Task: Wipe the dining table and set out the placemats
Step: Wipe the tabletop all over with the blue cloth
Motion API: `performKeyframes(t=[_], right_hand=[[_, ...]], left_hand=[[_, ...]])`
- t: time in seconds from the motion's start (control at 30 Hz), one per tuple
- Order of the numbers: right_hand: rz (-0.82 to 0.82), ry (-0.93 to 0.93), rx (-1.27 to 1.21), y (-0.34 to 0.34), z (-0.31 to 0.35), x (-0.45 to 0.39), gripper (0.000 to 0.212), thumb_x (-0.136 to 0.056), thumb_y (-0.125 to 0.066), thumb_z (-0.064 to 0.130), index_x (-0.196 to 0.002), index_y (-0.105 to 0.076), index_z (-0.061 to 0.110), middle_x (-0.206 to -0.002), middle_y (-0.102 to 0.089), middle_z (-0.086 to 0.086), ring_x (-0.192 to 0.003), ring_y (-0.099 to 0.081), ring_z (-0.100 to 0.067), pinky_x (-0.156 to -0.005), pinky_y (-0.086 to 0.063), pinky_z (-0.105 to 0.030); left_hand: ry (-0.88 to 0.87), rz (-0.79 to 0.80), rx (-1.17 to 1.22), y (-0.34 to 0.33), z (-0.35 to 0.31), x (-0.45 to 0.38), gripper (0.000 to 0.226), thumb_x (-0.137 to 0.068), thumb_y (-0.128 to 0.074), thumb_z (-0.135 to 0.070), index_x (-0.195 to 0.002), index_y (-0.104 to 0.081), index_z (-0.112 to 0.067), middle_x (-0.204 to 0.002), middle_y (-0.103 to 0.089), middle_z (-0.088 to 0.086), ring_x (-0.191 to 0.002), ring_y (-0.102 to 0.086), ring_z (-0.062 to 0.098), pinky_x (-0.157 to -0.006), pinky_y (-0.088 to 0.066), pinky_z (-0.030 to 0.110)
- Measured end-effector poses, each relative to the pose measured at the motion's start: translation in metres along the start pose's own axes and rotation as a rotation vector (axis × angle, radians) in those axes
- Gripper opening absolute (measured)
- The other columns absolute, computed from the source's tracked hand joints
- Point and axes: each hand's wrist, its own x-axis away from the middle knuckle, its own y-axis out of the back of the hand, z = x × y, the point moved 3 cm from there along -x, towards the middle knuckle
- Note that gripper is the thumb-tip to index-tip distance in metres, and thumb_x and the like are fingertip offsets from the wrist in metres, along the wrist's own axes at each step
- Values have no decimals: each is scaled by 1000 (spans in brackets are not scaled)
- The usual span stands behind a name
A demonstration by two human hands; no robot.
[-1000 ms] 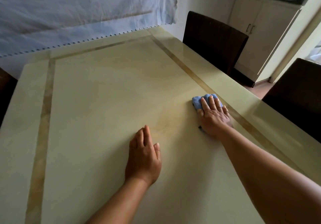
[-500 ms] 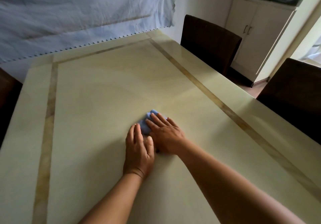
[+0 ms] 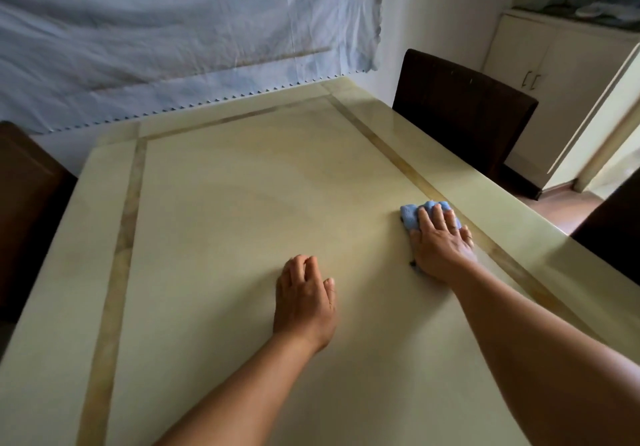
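A cream dining table (image 3: 225, 210) with tan inlaid border strips fills the view. My right hand (image 3: 441, 243) presses flat, fingers straight, on a folded blue cloth (image 3: 410, 215) near the table's right border strip; most of the cloth is hidden under the palm. My left hand (image 3: 304, 302) rests palm down on the bare tabletop at the middle, fingers loosely bent, holding nothing. No placemats are in view.
A dark brown chair (image 3: 460, 113) stands at the table's far right side, another dark chair (image 3: 613, 227) at the right edge, and a third (image 3: 24, 203) at the left. A pale sheet (image 3: 173, 37) hangs on the back wall. A cream cabinet (image 3: 554, 82) stands far right.
My right hand slid the blue cloth from beside my left hand out to the right border strip. My left hand stayed in place on the table.
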Motion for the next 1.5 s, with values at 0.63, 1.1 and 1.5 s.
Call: performKeyframes(t=[0.63, 1.1, 1.5], right_hand=[[46, 490, 68, -28, 111, -92, 55, -100, -25, 39, -150, -7, 30, -159, 5, 9, -146, 5, -10, -116, -3, -35], [-107, 75, -86, -18, 79, -128, 60, -96, -22, 46, -150, -8, 26, -159, -10, -3, -146, -8, -23, -117, -8, -41], [109, 809, -176, -41, 184, -61, 38, -98, -40, 24, -134, -50, 32, -148, -37, 12, -134, -35, -15, -111, -25, -29]], left_hand=[[66, -112, 15, -10, 39, -82, 49, -95, -34, -31, -139, -33, -11, -145, -32, 10, -133, -31, 23, -110, -23, 30], [50, -89, -17, -15, 38, -84, 49, -93, -30, -34, -138, -33, -13, -143, -35, 8, -132, -29, 24, -111, -21, 34], [92, -150, 151, -7, 34, -81, 49, -94, -34, -28, -140, -28, -10, -134, -40, 5, -122, -38, 20, -107, -31, 31]])
